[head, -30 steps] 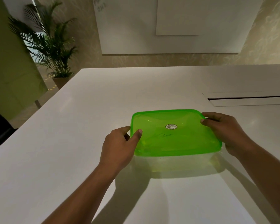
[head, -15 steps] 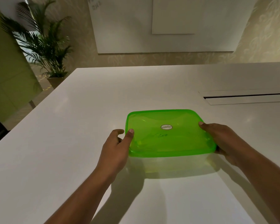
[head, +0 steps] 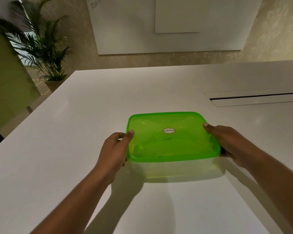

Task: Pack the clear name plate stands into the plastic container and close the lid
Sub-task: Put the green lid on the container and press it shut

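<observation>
Container (head: 176,168) with green lid (head: 172,137) gripped at both short ends, just below the centre of the frame.

One clear-walled plastic box is seen on the white table (head: 74,132), capped by one translucent bright-green lid with rounded corners; one oval sticker (head: 168,130) and a faint handwritten scrawl are carried on the lid. Its contents cannot be made out through the tinted plastic. Two bare hands are counted: the left hand (head: 114,149) is clamped on the left edge, thumb laid on the lid rim, and the right hand (head: 227,141) is clamped on the right edge likewise. One potted palm (head: 41,48) is placed at upper left, one slot (head: 255,97) in the tabletop at right.
</observation>
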